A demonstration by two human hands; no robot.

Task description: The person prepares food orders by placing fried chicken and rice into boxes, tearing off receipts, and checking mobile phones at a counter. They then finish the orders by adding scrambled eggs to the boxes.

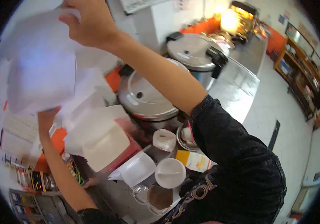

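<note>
A large, pale, box-like plastic container [42, 71], smeared by motion, is held up at the left of the view. At its top edge, my right hand [90, 22] grips it with the thumb showing on the near side. My left hand [48, 116] supports its lower edge, the fingers partly hidden. Under it stand white, sheet-like or bin-like shapes, too blurred to name, and a cream-topped red box [107, 147]. Closer to my body are a white tub [135, 170], a round white lid [170, 173] and a brown-filled container [160, 197].
Two big metal pots, one nearer [148, 93] and one farther [191, 50], have black handles and stand beside my right arm. A yellow-and-white carton [195, 160] lies by my torso. A metal counter [238, 86] runs toward a lit appliance [238, 20]. Wooden shelves [298, 69] stand across the floor.
</note>
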